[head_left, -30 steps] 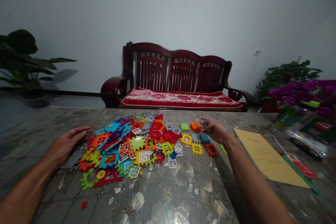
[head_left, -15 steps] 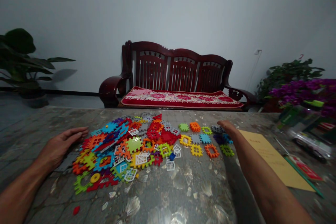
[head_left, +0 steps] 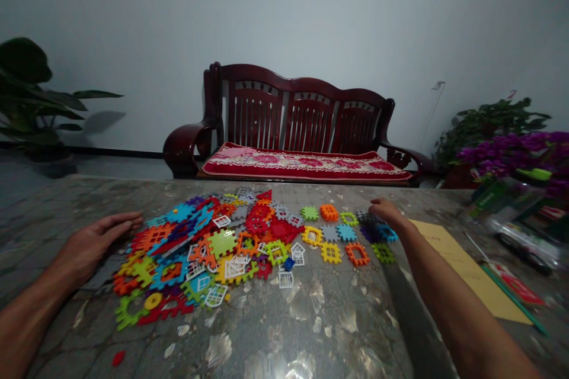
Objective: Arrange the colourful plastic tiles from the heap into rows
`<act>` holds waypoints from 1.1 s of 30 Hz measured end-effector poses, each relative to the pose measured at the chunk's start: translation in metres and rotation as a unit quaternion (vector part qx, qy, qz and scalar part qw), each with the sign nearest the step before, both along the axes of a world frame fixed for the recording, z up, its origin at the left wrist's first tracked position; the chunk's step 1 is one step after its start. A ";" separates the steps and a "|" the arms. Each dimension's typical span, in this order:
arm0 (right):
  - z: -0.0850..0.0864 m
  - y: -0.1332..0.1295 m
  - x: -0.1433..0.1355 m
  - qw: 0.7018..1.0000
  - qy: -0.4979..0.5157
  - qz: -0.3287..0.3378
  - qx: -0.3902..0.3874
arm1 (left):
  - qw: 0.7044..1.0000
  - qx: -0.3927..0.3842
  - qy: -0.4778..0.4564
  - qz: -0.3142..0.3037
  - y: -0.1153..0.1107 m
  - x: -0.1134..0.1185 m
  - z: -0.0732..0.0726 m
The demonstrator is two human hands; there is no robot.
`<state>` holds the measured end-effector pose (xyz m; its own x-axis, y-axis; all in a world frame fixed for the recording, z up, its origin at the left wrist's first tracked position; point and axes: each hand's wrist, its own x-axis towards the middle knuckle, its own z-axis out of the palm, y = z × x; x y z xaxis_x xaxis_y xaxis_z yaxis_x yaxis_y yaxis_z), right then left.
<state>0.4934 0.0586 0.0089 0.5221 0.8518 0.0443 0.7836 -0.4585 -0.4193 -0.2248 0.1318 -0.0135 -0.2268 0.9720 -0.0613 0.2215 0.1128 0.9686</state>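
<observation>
We record the left hand (head_left: 91, 243) loose, fingers extended, beside the left edge of a mixed pile of toothed pieces (head_left: 222, 243) on the table (head_left: 267, 331). The right hand (head_left: 387, 212) is at a dark grey piece (head_left: 363, 215), right of the pile; we cannot tell whether it grips.

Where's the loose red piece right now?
Head view, lower left: the loose red piece lies apart on the table, on the near side of the toy pile, closest to its green cut-out piece.
</observation>
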 end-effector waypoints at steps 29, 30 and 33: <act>-0.011 0.006 -0.006 0.967 -0.132 0.158 -0.149 | 0.999 0.007 0.038 0.006 0.000 0.000 -0.002; -0.011 0.005 -0.006 0.965 -0.136 0.162 -0.154 | 0.999 0.007 0.036 0.005 0.001 -0.001 -0.003; -0.009 0.004 -0.006 0.960 -0.147 0.171 -0.166 | 1.000 0.007 0.022 0.004 0.001 -0.002 -0.005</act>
<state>0.4873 0.0623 -0.0003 0.2167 0.9634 -0.1576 0.9739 -0.2244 -0.0326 -0.2268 0.1333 -0.0185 -0.2373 0.9707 -0.0368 0.2624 0.1006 0.9597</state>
